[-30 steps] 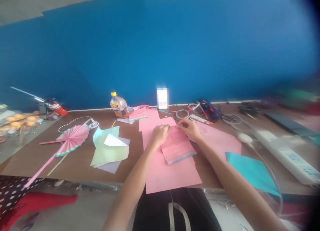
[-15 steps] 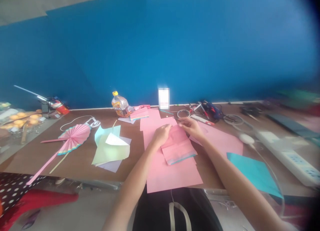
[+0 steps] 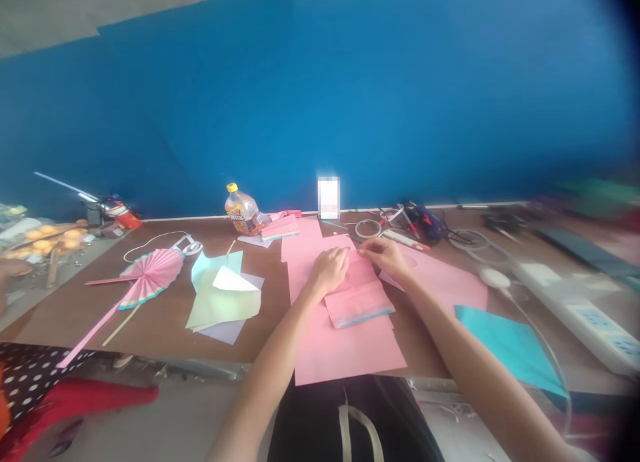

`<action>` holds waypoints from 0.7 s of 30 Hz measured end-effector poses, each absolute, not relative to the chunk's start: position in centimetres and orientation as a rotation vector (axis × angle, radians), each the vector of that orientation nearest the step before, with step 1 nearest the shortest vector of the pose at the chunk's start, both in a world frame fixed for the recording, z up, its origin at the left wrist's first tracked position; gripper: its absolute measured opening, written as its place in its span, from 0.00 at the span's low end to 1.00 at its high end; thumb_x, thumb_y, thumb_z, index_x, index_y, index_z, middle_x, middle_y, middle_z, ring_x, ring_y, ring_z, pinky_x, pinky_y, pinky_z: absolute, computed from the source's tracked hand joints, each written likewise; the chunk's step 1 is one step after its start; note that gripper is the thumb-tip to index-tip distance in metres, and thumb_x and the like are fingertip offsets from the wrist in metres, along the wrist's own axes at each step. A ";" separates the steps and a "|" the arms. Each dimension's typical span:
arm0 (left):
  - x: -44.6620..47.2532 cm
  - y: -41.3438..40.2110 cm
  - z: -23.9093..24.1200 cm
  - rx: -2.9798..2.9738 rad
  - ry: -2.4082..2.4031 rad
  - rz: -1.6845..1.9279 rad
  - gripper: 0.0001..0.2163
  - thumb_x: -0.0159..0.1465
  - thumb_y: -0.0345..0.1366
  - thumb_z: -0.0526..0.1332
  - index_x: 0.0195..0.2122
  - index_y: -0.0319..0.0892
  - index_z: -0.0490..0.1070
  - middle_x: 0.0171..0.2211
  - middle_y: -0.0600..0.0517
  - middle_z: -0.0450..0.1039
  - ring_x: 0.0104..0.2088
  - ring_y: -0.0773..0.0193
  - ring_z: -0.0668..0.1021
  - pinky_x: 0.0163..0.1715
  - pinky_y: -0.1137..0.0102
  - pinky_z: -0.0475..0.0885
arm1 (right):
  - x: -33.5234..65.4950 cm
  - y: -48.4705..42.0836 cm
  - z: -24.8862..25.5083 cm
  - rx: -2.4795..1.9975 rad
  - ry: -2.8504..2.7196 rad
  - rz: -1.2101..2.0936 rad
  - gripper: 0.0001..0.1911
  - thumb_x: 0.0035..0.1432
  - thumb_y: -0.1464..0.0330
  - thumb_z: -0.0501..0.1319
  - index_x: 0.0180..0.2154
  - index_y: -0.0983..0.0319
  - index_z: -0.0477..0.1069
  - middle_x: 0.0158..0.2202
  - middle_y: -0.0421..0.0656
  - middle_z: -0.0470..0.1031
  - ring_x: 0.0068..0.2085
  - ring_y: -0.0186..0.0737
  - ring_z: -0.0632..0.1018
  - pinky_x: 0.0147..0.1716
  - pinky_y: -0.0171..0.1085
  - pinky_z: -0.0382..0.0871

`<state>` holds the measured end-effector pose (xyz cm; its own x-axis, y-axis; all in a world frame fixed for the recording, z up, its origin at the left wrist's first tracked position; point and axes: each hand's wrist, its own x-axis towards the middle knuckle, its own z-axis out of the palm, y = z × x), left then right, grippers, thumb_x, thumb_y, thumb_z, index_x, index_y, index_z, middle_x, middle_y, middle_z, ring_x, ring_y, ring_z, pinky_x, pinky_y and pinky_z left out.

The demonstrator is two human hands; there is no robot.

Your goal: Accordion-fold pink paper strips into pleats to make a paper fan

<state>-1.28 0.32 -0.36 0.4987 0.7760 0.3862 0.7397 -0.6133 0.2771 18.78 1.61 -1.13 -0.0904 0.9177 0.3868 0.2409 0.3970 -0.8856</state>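
A creased piece of pink paper (image 3: 357, 295) with a blue strip along its near edge lies on larger pink sheets (image 3: 345, 355). At its far left edge, my left hand (image 3: 329, 270) is closed with its fingers curled over the paper. My right hand (image 3: 384, 254) pinches the far right edge between thumb and fingers. Both hands partly hide that far edge. A pleated pink fan (image 3: 150, 275) with a blue and yellow border rests at the left of the table.
Pale green paper (image 3: 225, 303) lies left of my arms, a turquoise sheet (image 3: 510, 349) to the right. Behind stand a bottle (image 3: 243, 212) and a pixelated bright panel (image 3: 329, 199). A tape roll (image 3: 367, 229) and a power strip (image 3: 583, 315) are at the right. Another person's hand (image 3: 15, 269) shows far left.
My left hand has turned and shifted slightly right along the paper's far edge, fingers curling more. My right hand stays nearly in place. Another person's hand shows more at the far left.
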 end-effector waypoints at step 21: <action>-2.3 1.1 -0.2 2.737 1.231 0.670 0.13 0.69 0.36 0.46 0.40 0.42 0.71 0.39 0.49 0.74 0.42 0.61 0.74 0.42 0.66 0.66 | 18.5 0.6 -0.3 -1.058 -1.739 0.917 0.14 0.52 0.59 0.64 0.38 0.60 0.78 0.41 0.45 0.79 0.45 0.47 0.77 0.48 0.43 0.68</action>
<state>-2.30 1.05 -0.17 0.5851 0.7263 0.3606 0.6973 -0.6777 0.2335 18.53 0.62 -0.34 -0.2518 0.9200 0.3002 0.2724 0.3650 -0.8903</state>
